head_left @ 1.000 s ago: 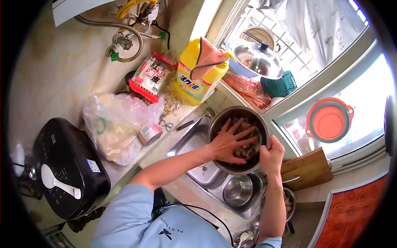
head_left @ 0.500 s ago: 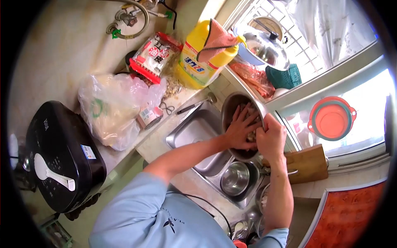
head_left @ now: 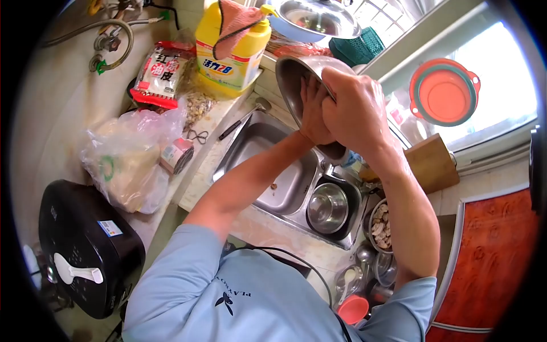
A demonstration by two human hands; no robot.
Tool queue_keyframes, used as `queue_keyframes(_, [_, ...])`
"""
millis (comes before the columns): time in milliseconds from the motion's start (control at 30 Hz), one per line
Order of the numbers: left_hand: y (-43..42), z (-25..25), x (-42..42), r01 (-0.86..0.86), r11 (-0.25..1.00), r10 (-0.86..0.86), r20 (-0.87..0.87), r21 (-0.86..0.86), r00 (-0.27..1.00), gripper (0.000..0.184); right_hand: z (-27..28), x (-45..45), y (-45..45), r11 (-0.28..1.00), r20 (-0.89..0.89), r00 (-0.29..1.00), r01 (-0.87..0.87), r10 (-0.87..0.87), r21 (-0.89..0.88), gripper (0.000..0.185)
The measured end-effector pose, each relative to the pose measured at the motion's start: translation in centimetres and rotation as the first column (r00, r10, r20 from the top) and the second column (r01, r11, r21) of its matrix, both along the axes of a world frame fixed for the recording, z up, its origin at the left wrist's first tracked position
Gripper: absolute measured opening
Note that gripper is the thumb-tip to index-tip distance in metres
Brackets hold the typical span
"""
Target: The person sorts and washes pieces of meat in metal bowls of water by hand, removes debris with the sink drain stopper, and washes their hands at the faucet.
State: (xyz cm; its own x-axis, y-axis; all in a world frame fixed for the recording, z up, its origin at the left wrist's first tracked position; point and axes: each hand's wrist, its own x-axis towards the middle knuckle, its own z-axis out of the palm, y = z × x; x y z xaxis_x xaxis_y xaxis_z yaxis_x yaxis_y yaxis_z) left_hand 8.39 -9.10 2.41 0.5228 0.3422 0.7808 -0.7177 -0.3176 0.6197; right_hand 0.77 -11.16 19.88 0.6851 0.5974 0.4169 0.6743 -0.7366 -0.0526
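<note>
The scene is being viewed by a single camera worn on the person's head. It is being pointed forward and steeply downward, so the light blue shirt [head_left: 262, 290] is being seen from above along the bottom. The left hand [head_left: 317, 115] and the right hand [head_left: 358, 108] are being viewed from close by, over the forearms, above the middle. The sink [head_left: 282, 162] is being looked down into near the centre. The black appliance [head_left: 85, 242] is being taken in at the left, the window [head_left: 504, 71] farther off at the upper right. The wide view is being bounded by a dark, curved border, and the sink's edges are being shown aslant.
</note>
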Motion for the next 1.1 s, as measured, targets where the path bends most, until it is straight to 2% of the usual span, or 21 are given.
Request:
queue_keyframes(33, [0.6, 0.6, -0.2, -0.230, 0.957, 0.215, 0.100, 0.175, 0.971, 0.073, 0.4, -0.1, 0.1, 0.999, 0.020, 1.000, 0.006, -0.005, -0.051, 0.007])
queue_keyframes(67, [0.8, 1.1, -0.7, -0.258, 0.941, 0.248, 0.073, 0.220, 0.966, 0.077, 0.7, -0.2, 0.2, 0.998, 0.034, 0.999, -0.008, 0.010, -0.058, 0.009])
queue_keyframes(100, [0.9, 1.7, -1.1, -0.246, 0.943, 0.236, 0.071, 0.225, 0.969, 0.077, 0.5, 0.0, 0.0, 0.999, 0.031, 1.000, 0.004, -0.002, -0.053, 0.009])
queue_keyframes(167, [1.1, 2.4, -1.6, -0.232, 0.936, 0.238, 0.011, 0.264, 0.971, 0.078, 0.3, 0.5, -0.2, 0.994, 0.084, 0.992, -0.102, 0.099, 0.031, 0.010])
queue_keyframes(300, [0.4, 1.2, -0.6, -0.245, 0.926, 0.247, 0.031, 0.286, 0.969, 0.079, 0.1, 0.7, -0.6, 0.994, 0.079, 0.992, -0.100, 0.097, 0.033, 0.009])
queue_keyframes(367, [0.3, 0.7, -0.2, -0.294, 0.925, 0.260, 0.163, 0.242, 0.952, 0.079, -0.1, 0.7, -0.8, 0.996, 0.054, 0.996, -0.077, 0.074, 0.043, 0.008])
queue_keyframes(500, [0.3, 0.7, -1.1, -0.242, 0.925, 0.229, 0.077, 0.294, 0.970, 0.078, -0.8, 1.0, -1.5, 0.989, 0.063, 0.994, -0.091, 0.084, 0.114, 0.008])
queue_keyframes(533, [0.7, 0.4, -1.6, -0.184, 0.936, 0.174, 0.058, 0.300, 0.983, 0.078, -1.0, 1.1, -1.9, 0.989, 0.061, 0.995, -0.089, 0.082, 0.120, 0.008])
queue_keyframes(600, [1.9, -0.5, -2.4, -0.120, 0.942, 0.114, 0.037, 0.312, 0.993, 0.077, -1.8, 1.2, -3.2, 0.989, -0.005, 0.999, 0.054, -0.054, 0.137, 0.010])
queue_keyframes(633, [2.9, -1.2, -2.9, -0.019, 0.890, 0.033, -0.022, 0.456, 0.999, 0.077, -2.9, 1.1, -4.1, 0.988, -0.010, 0.998, 0.057, -0.056, 0.145, 0.010])
queue_keyframes(700, [5.4, -2.7, -4.6, 0.179, 0.700, -0.084, -0.169, 0.692, 0.982, 0.079, -6.6, 0.7, -6.0, 0.875, -0.285, 0.932, 0.322, -0.225, 0.362, 0.008])
queue_keyframes(733, [6.6, -3.1, -5.6, 0.261, 0.569, -0.120, -0.236, 0.779, 0.964, 0.080, -8.9, 0.2, -6.7, 0.837, -0.316, 0.917, 0.364, -0.244, 0.409, 0.011])
queue_keyframes(767, [7.3, -2.9, -6.9, 0.358, 0.506, -0.156, -0.325, 0.785, 0.933, 0.078, -11.7, -0.9, -7.2, 0.794, -0.359, 0.897, 0.409, -0.259, 0.450, 0.013])
queue_keyframes(833, [8.3, -4.2, -8.8, 0.559, 0.390, -0.225, -0.514, 0.731, 0.828, 0.068, -17.6, -3.5, -8.3, 0.696, -0.485, 0.844, 0.490, -0.229, 0.525, 0.013])
queue_keyframes(900, [8.3, -5.3, -10.1, 0.708, 0.238, -0.223, -0.671, 0.666, 0.707, 0.065, -22.2, -6.9, -8.4, 0.355, -0.741, 0.671, 0.694, -0.005, 0.626, 0.015])
queue_keyframes(1000, [7.2, -6.9, -11.0, 0.891, 0.087, -0.255, -0.855, 0.446, 0.452, 0.044, -25.1, -13.5, -9.1, 0.115, -0.827, 0.561, 0.824, -0.035, 0.555, 0.014])
queue_keyframes(1033, [6.4, -6.6, -11.6, 0.917, 0.126, -0.329, -0.856, 0.379, 0.399, 0.032, -26.2, -15.6, -9.5, 0.059, -0.847, 0.530, 0.848, -0.051, 0.527, 0.013])
queue_keyframes(1100, [4.5, -6.4, -12.9, 0.945, 0.163, -0.531, -0.782, 0.283, 0.326, 0.025, -27.2, -20.2, -9.6, -0.143, -0.884, 0.467, 0.873, -0.034, 0.466, 0.016])
